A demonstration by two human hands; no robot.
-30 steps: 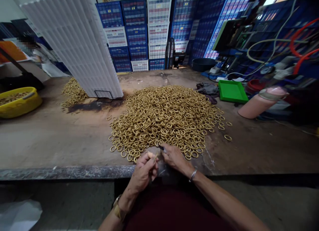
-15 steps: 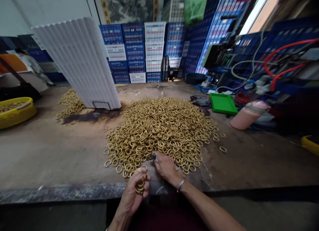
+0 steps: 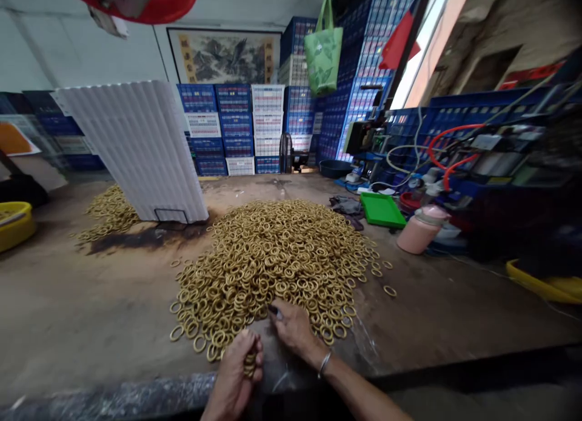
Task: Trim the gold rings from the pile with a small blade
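Note:
A wide heap of brass-coloured rings lies on the worktable. My left hand is closed around several of these rings, which show between its curled fingers, just in front of the heap's near edge. My right hand, with a bracelet on its wrist, reaches to the near edge of the heap. Its fingers are closed on a small dark object by the fingertips, too small to identify. The two hands are apart, a short way from each other.
A white corrugated panel stands at left, beside a smaller ring pile and a yellow basin. To the right are a green tray, a pink bottle and a yellow container. Crates are stacked behind.
The view has tilted up and turned right, so the table contents sit lower and further left. The left hand's fingers have curled more tightly over its rings. The right hand remains at the heap's edge.

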